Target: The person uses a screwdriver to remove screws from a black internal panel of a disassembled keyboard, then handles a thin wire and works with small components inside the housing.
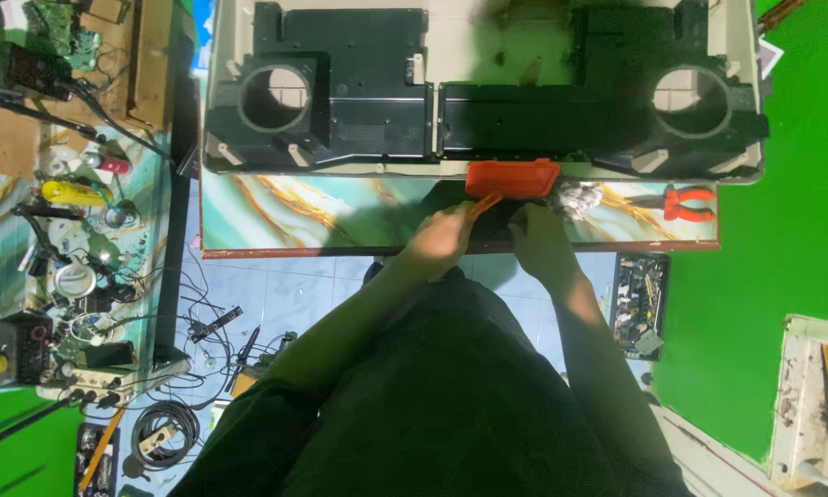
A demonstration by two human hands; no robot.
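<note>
Both my hands work below the black housing (488,92): left hand (442,241) grips an orange tool (484,204), right hand (543,241) rests flat, holding nothing; housing not yet touched.

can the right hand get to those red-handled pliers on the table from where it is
Probably yes. The right hand rests near the table edge, and the pliers lie in the open to its right, with only a grey fluffy clump nearby.
</note>
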